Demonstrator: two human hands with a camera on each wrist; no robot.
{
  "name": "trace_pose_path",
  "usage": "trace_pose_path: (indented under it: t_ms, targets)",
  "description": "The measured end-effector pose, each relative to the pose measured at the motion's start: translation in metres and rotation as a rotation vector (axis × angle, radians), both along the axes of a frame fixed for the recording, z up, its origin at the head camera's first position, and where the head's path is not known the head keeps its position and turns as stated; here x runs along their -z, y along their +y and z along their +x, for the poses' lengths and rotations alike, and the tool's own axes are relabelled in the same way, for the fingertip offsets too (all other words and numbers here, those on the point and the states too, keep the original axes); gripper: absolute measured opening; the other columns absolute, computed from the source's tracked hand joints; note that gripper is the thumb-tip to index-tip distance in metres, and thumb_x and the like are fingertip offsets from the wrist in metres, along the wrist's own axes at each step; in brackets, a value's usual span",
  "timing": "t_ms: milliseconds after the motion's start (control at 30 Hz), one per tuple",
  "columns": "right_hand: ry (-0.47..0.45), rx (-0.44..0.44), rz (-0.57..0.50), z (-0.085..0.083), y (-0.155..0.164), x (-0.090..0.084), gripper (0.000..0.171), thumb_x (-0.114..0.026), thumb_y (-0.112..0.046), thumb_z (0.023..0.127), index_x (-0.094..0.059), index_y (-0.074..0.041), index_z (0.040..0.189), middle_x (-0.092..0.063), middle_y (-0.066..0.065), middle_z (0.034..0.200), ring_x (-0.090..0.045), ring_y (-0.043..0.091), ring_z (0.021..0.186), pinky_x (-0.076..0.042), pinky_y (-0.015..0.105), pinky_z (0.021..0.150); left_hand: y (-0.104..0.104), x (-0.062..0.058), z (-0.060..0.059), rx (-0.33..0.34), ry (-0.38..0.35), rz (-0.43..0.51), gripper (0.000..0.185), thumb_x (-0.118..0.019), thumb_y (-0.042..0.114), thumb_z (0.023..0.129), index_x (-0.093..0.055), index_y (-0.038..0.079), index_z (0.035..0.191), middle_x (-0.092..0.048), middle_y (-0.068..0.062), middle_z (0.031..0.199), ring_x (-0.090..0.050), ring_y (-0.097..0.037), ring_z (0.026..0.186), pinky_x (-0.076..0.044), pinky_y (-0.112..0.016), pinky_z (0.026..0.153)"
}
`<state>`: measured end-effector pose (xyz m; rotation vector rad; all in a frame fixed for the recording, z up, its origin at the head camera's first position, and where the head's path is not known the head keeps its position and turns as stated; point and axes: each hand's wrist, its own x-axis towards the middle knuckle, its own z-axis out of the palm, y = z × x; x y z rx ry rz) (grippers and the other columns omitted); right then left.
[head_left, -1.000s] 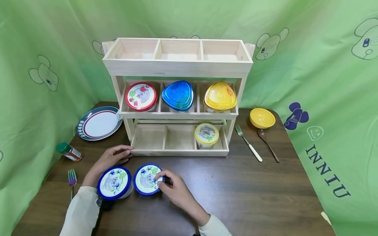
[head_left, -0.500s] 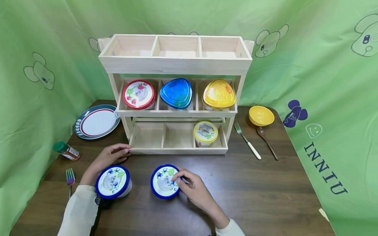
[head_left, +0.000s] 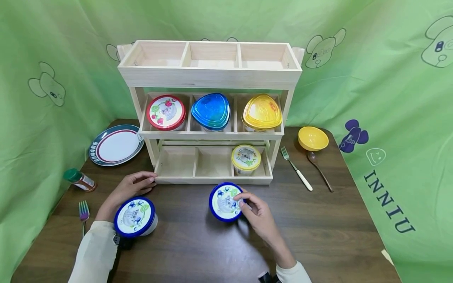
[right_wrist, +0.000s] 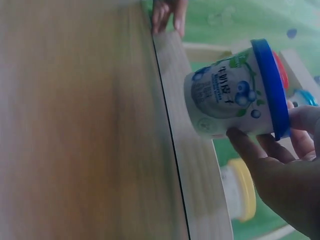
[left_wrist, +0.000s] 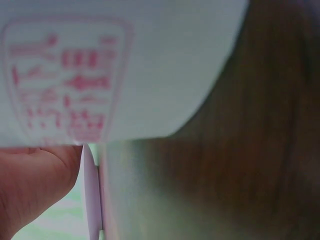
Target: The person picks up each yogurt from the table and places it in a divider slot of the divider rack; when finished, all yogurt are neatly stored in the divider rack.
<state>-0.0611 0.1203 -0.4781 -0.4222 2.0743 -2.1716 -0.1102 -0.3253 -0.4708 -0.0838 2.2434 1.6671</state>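
Observation:
Raised in front of the shelf, a white tub with a blue rim and blueberry print (head_left: 225, 201) is held by my right hand (head_left: 260, 218), thumb and fingers at its lid edge. The right wrist view shows this tub (right_wrist: 235, 92) tilted off the table, fingertips touching its side. My left hand (head_left: 132, 186) rests its fingertips at the lower left front corner of the wooden shelf (head_left: 212, 181). A second blue-rimmed tub (head_left: 134, 216) stands beside my left wrist; in the left wrist view its white side (left_wrist: 170, 60) hides most of that hand (left_wrist: 37, 180).
On the middle tier sit a red-rimmed tub (head_left: 166, 113), a blue-lidded container (head_left: 211, 111) and a yellow-lidded one (head_left: 262, 112). A yellow-rimmed tub (head_left: 246, 159) occupies the lower right compartment. Around them lie a plate (head_left: 116, 145), spice jar (head_left: 80, 180), forks (head_left: 297, 169), spoon (head_left: 320, 171) and yellow bowl (head_left: 313, 138).
My right hand has carried its blue-rimmed tub rightward, away from the other tub, then up toward the shelf front. The left hand has stayed at the shelf corner.

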Motion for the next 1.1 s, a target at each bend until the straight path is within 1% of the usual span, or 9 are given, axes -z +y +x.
trace_pose_path:
  t_ms: [100,200,300,500,567,733,833,1000,1100]
  targets:
    - [0.014,0.070,-0.014,-0.004,0.006,-0.003,0.017,-0.059,0.009,0.104,-0.069,0.013,0.117,-0.052,0.031,0.157,-0.049,0.028,0.149,-0.044,0.022,0.117,0.002,-0.001,0.001,0.002,0.013,0.000,0.046,-0.059,0.021,0.115,-0.056,-0.006,0.151,-0.057,-0.028,0.149,-0.070,-0.021,0.125,-0.061,-0.034,0.102]
    - [0.044,0.124,-0.043,-0.009,0.008,-0.005,0.017,-0.058,0.010,0.104,-0.066,0.016,0.118,-0.051,0.033,0.156,-0.053,0.014,0.143,-0.045,0.022,0.116,0.002,-0.002,0.002,0.001,0.019,-0.002,0.046,-0.059,0.021,0.114,-0.055,-0.007,0.151,-0.056,-0.029,0.149,-0.069,-0.022,0.126,-0.060,-0.035,0.102]
    - [0.086,0.160,-0.057,-0.014,0.009,-0.006,0.017,-0.058,0.011,0.105,-0.065,0.018,0.118,-0.055,0.034,0.150,-0.055,0.009,0.140,-0.045,0.022,0.116,0.002,-0.001,0.003,0.004,0.020,-0.007,0.046,-0.059,0.022,0.115,-0.055,-0.006,0.151,-0.055,-0.029,0.151,-0.069,-0.026,0.128,-0.060,-0.035,0.102]
    - [0.103,0.182,-0.052,-0.022,0.005,-0.011,0.019,-0.058,0.010,0.105,-0.067,0.015,0.121,-0.064,0.022,0.137,-0.059,0.013,0.137,-0.048,0.023,0.115,0.001,0.000,0.002,0.001,0.015,-0.016,0.046,-0.059,0.023,0.115,-0.056,-0.006,0.151,-0.054,-0.029,0.152,-0.066,-0.031,0.132,-0.060,-0.036,0.103]
    - [0.101,0.193,-0.065,-0.025,0.003,-0.013,0.020,-0.058,0.010,0.105,-0.067,0.014,0.122,-0.065,0.016,0.136,-0.059,0.014,0.137,-0.048,0.024,0.115,0.001,0.001,0.002,0.000,0.015,-0.018,0.046,-0.058,0.023,0.115,-0.056,-0.006,0.151,-0.054,-0.029,0.152,-0.067,-0.029,0.131,-0.060,-0.035,0.103]
    - [0.128,0.237,-0.117,-0.035,-0.006,-0.012,0.022,-0.058,0.010,0.105,-0.064,0.017,0.125,-0.069,0.009,0.130,-0.061,0.013,0.134,-0.049,0.024,0.114,0.003,0.000,0.000,0.001,0.036,-0.020,0.046,-0.061,0.023,0.114,-0.057,-0.007,0.149,-0.056,-0.030,0.149,-0.070,-0.021,0.123,-0.061,-0.035,0.101]
    - [0.148,0.235,-0.134,-0.041,-0.012,-0.012,0.022,-0.058,0.010,0.105,-0.064,0.017,0.125,-0.068,0.010,0.130,-0.062,0.015,0.132,-0.051,0.024,0.113,0.004,-0.002,0.000,-0.003,0.046,-0.029,0.046,-0.062,0.023,0.113,-0.058,-0.007,0.148,-0.059,-0.029,0.146,-0.072,-0.018,0.119,-0.062,-0.034,0.100]
    - [0.199,0.186,-0.136,-0.048,-0.024,-0.016,0.021,-0.058,0.008,0.106,-0.065,0.016,0.124,-0.063,0.025,0.141,-0.052,0.027,0.147,-0.045,0.028,0.120,0.003,-0.001,0.000,-0.005,0.055,-0.044,0.045,-0.062,0.023,0.114,-0.059,-0.007,0.147,-0.061,-0.028,0.144,-0.072,-0.018,0.118,-0.062,-0.035,0.099]
    - [0.226,0.157,-0.132,-0.054,-0.031,-0.016,0.020,-0.058,0.007,0.107,-0.065,0.015,0.124,-0.060,0.029,0.146,-0.046,0.034,0.152,-0.043,0.029,0.121,0.003,0.000,0.001,0.000,0.057,-0.044,0.046,-0.061,0.023,0.114,-0.058,-0.007,0.148,-0.060,-0.028,0.145,-0.072,-0.019,0.120,-0.062,-0.035,0.099]
